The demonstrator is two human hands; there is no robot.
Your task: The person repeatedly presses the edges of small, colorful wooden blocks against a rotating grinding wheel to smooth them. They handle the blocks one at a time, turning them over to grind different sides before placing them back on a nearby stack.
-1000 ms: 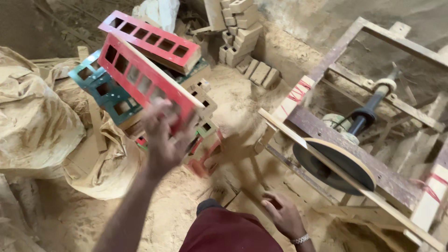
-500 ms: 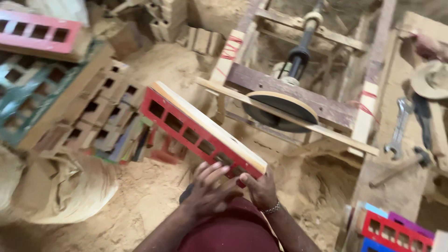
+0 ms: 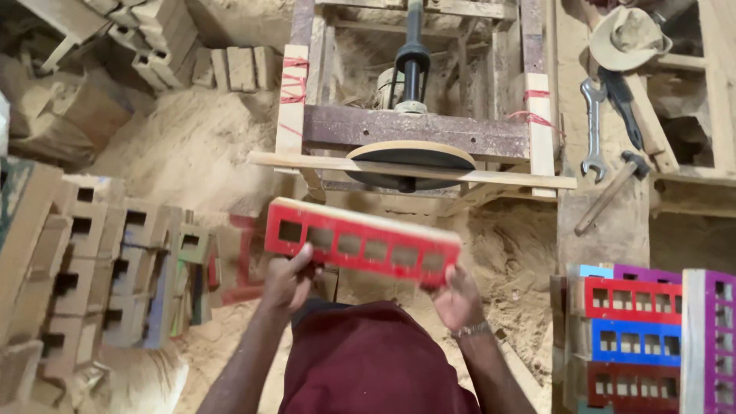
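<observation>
Head view: motion blur smears the red slotted wooden frame (image 3: pixel 360 244) and both hands, so fingertip detail is hard to read. Lower body is cut off by the bottom edge; maroon cloth (image 3: pixel 368 364) hides the lap and the ground under it. Left hand (image 3: pixel 289 277) grips the frame's left end, fingers curled around its lower edge, thumb up on the red face. Right hand (image 3: pixel 458 297) grips the right end, fingers wrapped behind and mostly hidden by the frame; a bracelet (image 3: pixel 469 330) sits on that wrist. Frame is held level-ish, tilted slightly down to the right, in front of the torso, just below the round disc (image 3: pixel 410 156) of the wooden machine (image 3: pixel 414 126). Unpainted frames (image 3: pixel 92 253) stacked left, blurry. Painted frames (image 3: pixel 632 337) stacked right, partly cut off. Wrench (image 3: pixel 593 126) and hammer (image 3: pixel 609 192) lie upper right on sawdust.
</observation>
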